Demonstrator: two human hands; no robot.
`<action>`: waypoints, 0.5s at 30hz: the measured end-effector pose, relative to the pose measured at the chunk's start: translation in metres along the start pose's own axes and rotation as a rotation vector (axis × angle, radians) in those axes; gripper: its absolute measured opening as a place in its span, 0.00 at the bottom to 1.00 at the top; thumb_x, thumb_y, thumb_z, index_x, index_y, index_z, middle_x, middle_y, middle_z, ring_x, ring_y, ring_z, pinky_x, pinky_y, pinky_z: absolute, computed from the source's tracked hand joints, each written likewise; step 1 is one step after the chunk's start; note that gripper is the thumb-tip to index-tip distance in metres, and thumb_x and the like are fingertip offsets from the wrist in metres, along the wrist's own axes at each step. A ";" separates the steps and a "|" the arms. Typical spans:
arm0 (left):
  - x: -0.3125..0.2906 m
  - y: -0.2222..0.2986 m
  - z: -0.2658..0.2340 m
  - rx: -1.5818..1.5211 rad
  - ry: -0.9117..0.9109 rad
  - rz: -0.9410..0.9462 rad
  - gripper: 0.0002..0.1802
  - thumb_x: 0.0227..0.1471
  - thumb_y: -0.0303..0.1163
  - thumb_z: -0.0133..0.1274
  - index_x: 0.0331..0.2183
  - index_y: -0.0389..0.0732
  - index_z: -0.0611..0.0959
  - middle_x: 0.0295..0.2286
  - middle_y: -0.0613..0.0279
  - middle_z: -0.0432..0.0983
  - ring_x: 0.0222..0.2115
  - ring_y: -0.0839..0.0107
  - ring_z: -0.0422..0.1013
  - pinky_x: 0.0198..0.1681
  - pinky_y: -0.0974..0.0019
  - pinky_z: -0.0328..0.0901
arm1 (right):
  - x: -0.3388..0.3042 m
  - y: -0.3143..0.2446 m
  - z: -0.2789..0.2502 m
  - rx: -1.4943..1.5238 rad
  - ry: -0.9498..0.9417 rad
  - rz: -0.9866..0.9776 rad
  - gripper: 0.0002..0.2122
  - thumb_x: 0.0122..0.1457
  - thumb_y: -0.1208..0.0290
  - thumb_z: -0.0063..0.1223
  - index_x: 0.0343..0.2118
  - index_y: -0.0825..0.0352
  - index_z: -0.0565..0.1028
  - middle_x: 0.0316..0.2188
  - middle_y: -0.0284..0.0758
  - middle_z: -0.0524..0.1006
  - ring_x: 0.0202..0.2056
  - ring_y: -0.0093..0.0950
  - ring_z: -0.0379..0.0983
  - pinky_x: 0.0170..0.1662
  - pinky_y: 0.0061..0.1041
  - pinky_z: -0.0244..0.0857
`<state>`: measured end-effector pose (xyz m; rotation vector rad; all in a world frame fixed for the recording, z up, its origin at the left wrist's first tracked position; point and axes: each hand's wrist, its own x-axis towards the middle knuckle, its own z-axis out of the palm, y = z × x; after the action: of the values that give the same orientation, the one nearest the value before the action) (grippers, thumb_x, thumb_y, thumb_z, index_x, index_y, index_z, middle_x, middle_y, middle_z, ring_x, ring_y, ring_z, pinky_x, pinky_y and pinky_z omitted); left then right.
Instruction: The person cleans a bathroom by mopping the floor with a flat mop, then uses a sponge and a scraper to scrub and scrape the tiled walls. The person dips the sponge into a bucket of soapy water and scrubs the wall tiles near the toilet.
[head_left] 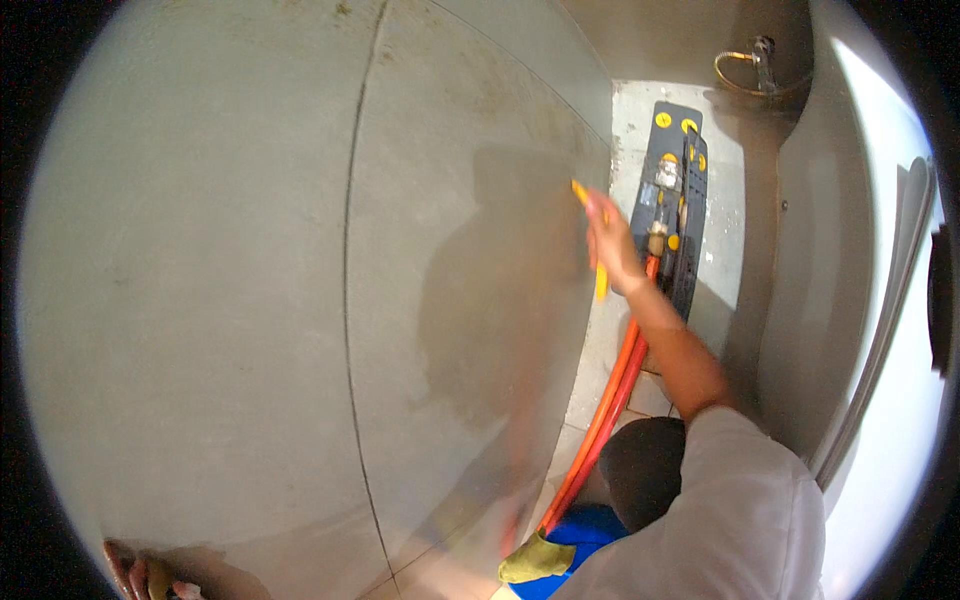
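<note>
Fingers of the right hand [614, 243] clamped on yellow tool [601, 282], beside grey panel [230, 250]. Left hand [150, 579]: grip cannot be told. Panel bears brown marks [343, 9]; completed extent indeterminable.

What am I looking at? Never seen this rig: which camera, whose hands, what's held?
No machine: a person works bare-handed. The single picture comes from a fisheye camera on their head, so straight edges bend. The right hand holds a slim yellow tool near a gray panel. What looks like the left hand is mostly cut off lower left; its grip is unclear. On the pale floor lies a dark plate with metal fittings and orange-red hoses.
</note>
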<state>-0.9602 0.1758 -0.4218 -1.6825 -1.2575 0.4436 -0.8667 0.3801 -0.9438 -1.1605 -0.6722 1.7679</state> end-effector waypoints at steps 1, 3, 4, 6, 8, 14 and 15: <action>-0.001 0.001 0.002 0.007 0.041 0.027 0.28 0.47 0.56 0.39 0.18 0.40 0.74 0.14 0.63 0.69 0.17 0.64 0.65 0.23 0.61 0.60 | 0.025 -0.014 -0.007 0.015 0.015 -0.031 0.21 0.55 0.55 0.38 0.46 0.64 0.61 0.09 0.28 0.60 0.06 0.18 0.54 0.08 0.20 0.50; -0.001 0.003 0.004 0.034 0.136 0.069 0.27 0.47 0.55 0.40 0.17 0.40 0.74 0.14 0.63 0.69 0.16 0.65 0.64 0.21 0.62 0.59 | 0.064 -0.026 -0.015 0.059 0.055 -0.076 0.20 0.55 0.56 0.38 0.46 0.64 0.61 0.09 0.28 0.61 0.06 0.18 0.55 0.09 0.20 0.50; 0.001 0.004 0.004 0.012 0.125 0.066 0.27 0.47 0.54 0.40 0.17 0.40 0.74 0.14 0.63 0.68 0.15 0.66 0.63 0.21 0.62 0.59 | 0.072 -0.029 -0.016 0.079 0.070 -0.098 0.20 0.55 0.56 0.38 0.46 0.65 0.61 0.09 0.28 0.61 0.07 0.18 0.55 0.09 0.20 0.50; 0.006 0.007 0.002 -0.012 0.098 0.049 0.27 0.47 0.53 0.40 0.15 0.40 0.73 0.13 0.63 0.66 0.14 0.67 0.61 0.19 0.63 0.57 | 0.038 -0.026 -0.004 0.036 0.007 -0.025 0.20 0.55 0.56 0.38 0.46 0.65 0.62 0.10 0.28 0.61 0.07 0.19 0.55 0.09 0.20 0.51; 0.011 0.009 -0.001 -0.028 0.048 -0.033 0.26 0.47 0.53 0.40 0.14 0.40 0.73 0.12 0.63 0.65 0.13 0.68 0.60 0.17 0.63 0.56 | 0.011 -0.026 0.001 -0.003 -0.048 0.014 0.20 0.55 0.57 0.38 0.46 0.65 0.62 0.10 0.28 0.61 0.07 0.19 0.55 0.09 0.20 0.51; -0.004 -0.002 0.006 -0.043 0.019 0.013 0.27 0.46 0.55 0.40 0.14 0.41 0.72 0.12 0.62 0.64 0.13 0.68 0.59 0.16 0.63 0.54 | 0.067 -0.028 -0.029 0.014 0.042 -0.025 0.18 0.55 0.58 0.38 0.45 0.65 0.63 0.11 0.29 0.62 0.07 0.20 0.56 0.08 0.22 0.51; -0.005 -0.004 0.004 -0.016 -0.007 -0.007 0.28 0.46 0.56 0.40 0.13 0.41 0.72 0.12 0.62 0.64 0.12 0.67 0.59 0.16 0.63 0.54 | 0.063 -0.025 -0.026 -0.008 0.009 -0.012 0.18 0.55 0.58 0.38 0.44 0.65 0.63 0.11 0.29 0.62 0.07 0.20 0.57 0.08 0.22 0.52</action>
<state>-0.9672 0.1730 -0.4220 -1.6905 -1.2749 0.4372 -0.8439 0.4468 -0.9611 -1.1668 -0.6798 1.7499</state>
